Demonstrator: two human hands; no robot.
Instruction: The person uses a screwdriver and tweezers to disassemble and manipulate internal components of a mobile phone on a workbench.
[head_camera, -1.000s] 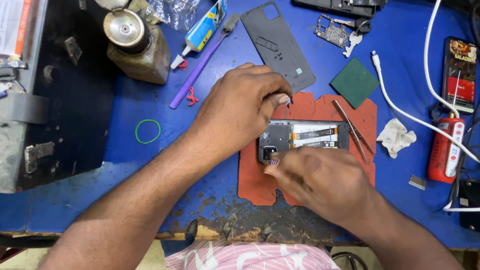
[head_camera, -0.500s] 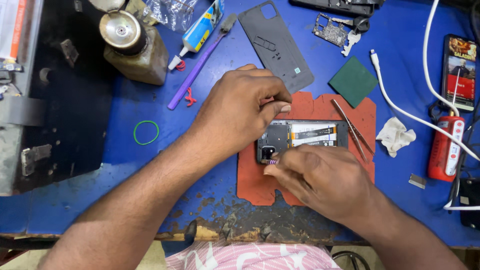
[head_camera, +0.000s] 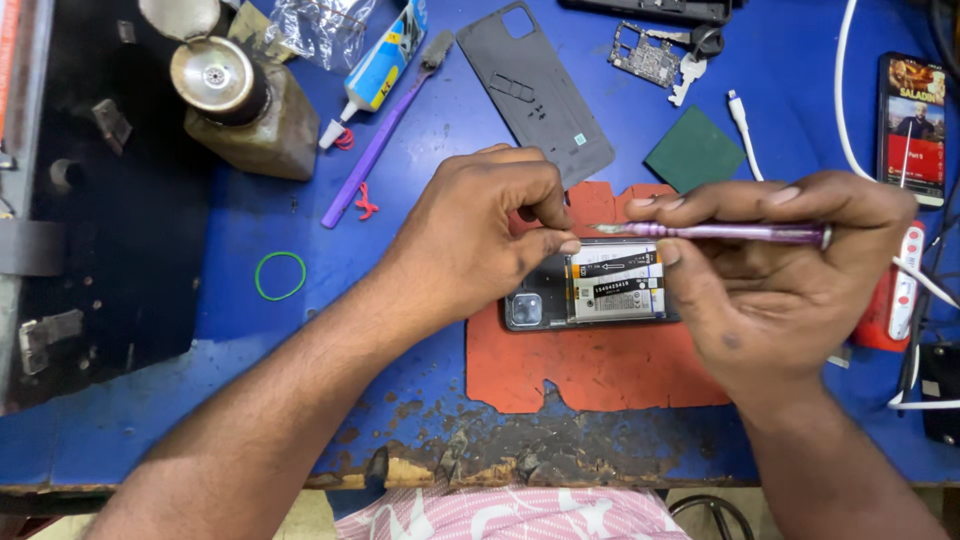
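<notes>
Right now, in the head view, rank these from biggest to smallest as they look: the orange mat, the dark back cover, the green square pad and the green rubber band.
1. Orange mat
2. Back cover
3. Green pad
4. Rubber band

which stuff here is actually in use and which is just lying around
In use: opened phone, purple screwdriver in right hand, left hand at its tip, orange mat.

Lying about: back cover, purple brush, glue tube, green band.
</notes>
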